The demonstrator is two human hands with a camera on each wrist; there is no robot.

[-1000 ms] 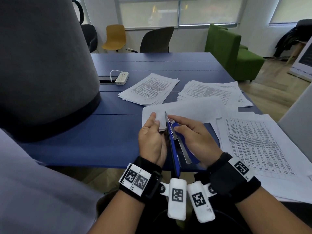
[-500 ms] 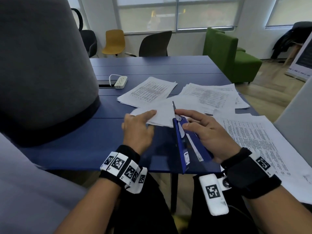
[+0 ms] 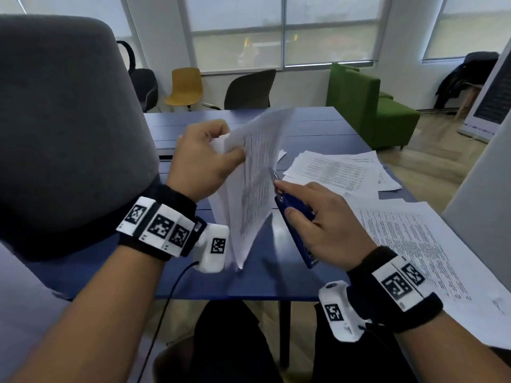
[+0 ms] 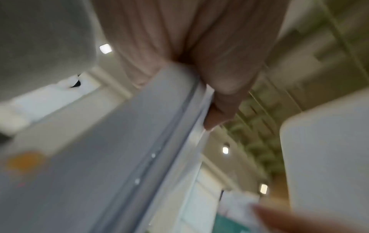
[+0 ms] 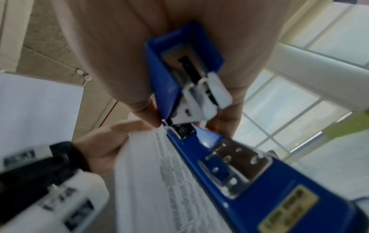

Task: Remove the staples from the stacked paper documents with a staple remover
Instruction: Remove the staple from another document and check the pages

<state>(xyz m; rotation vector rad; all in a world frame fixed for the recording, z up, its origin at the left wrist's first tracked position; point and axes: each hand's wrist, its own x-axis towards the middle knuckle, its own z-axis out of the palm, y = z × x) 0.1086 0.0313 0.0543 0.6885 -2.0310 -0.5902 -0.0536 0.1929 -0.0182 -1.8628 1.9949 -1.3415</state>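
Observation:
My left hand (image 3: pixel 206 158) holds a stapled sheaf of printed paper (image 3: pixel 254 183) up off the blue table (image 3: pixel 262 277), thumb and fingers pinching its left edge; the sheets hang nearly on edge. In the left wrist view the fingers (image 4: pixel 219 100) curl over the paper's edge (image 4: pixel 159 141). My right hand (image 3: pixel 318 219) grips a blue staple remover (image 3: pixel 297 228), whose metal tip (image 3: pixel 273 174) touches the sheaf's right side. The right wrist view shows the tool (image 5: pixel 199 110) against the printed page (image 5: pixel 159 181), with my left hand (image 5: pixel 99 151) behind it.
A loose pile of printed sheets (image 3: pixel 337 170) lies on the table's right, and a larger document (image 3: pixel 420 252) near the right edge. A grey upholstered chair back (image 3: pixel 63 120) stands close at the left. Chairs and a green sofa (image 3: pixel 367 106) stand beyond.
My left hand has lifted the sheaf from lying flat on the table and turned it upright. The right hand with the remover rose with it and stays at the paper.

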